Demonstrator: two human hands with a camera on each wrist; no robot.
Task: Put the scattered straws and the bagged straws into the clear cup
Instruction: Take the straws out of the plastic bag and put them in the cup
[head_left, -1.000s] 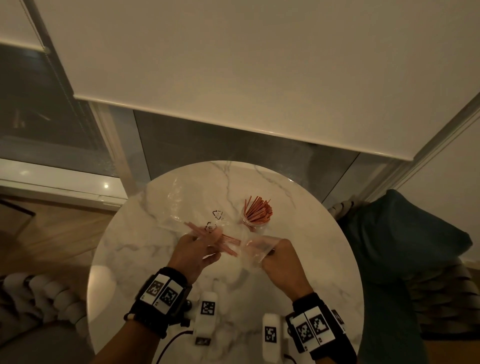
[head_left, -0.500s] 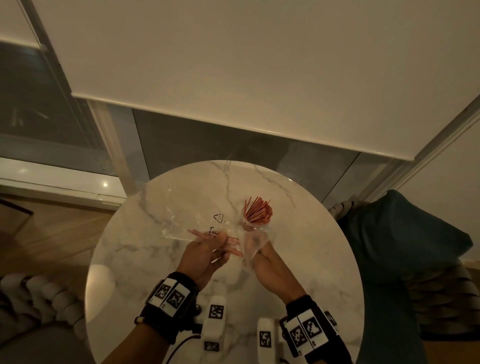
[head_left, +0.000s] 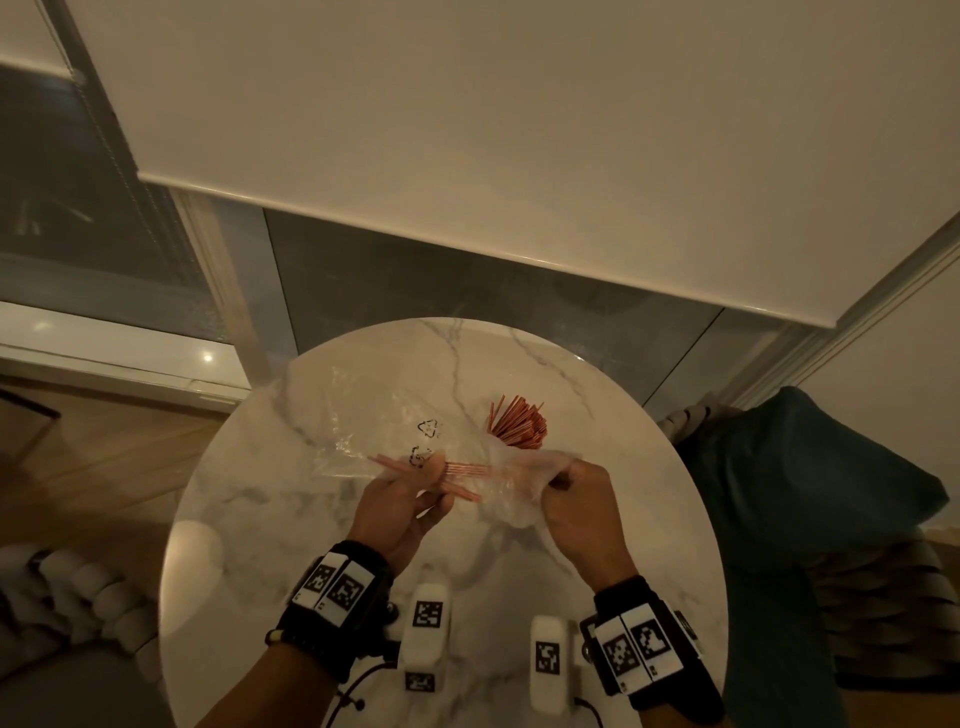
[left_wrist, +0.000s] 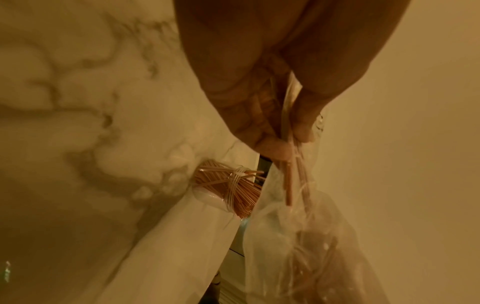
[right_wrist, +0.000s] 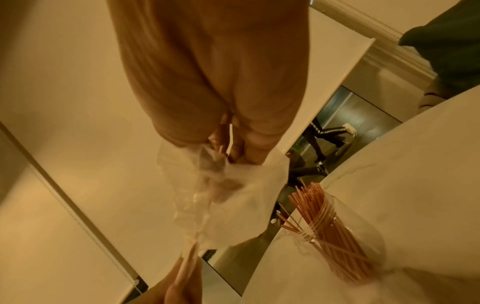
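A clear cup (head_left: 517, 431) packed with orange straws stands on the round marble table (head_left: 311, 519), just beyond my hands. My left hand (head_left: 436, 467) pinches a small bundle of orange straws (head_left: 460, 470) together with clear film. My right hand (head_left: 558, 480) grips the crumpled clear plastic bag (head_left: 514, 483), which stretches between the two hands. In the left wrist view the fingers (left_wrist: 275, 144) pinch the straws (left_wrist: 289, 185), whose ends reach into the bag (left_wrist: 298, 246); the cup (left_wrist: 228, 189) is behind. The right wrist view shows the bag (right_wrist: 228, 205) hanging beside the cup (right_wrist: 337, 236).
More clear film with printed recycling marks (head_left: 363, 415) spreads on the table left of my left hand. Two white marker-tagged devices (head_left: 426, 639) (head_left: 548, 660) sit at the near edge. A dark teal cushion (head_left: 805, 467) lies to the right of the table.
My right hand went in towards the left hand, then drew back to the right with the bag. The left hand kept its straws and barely moved.
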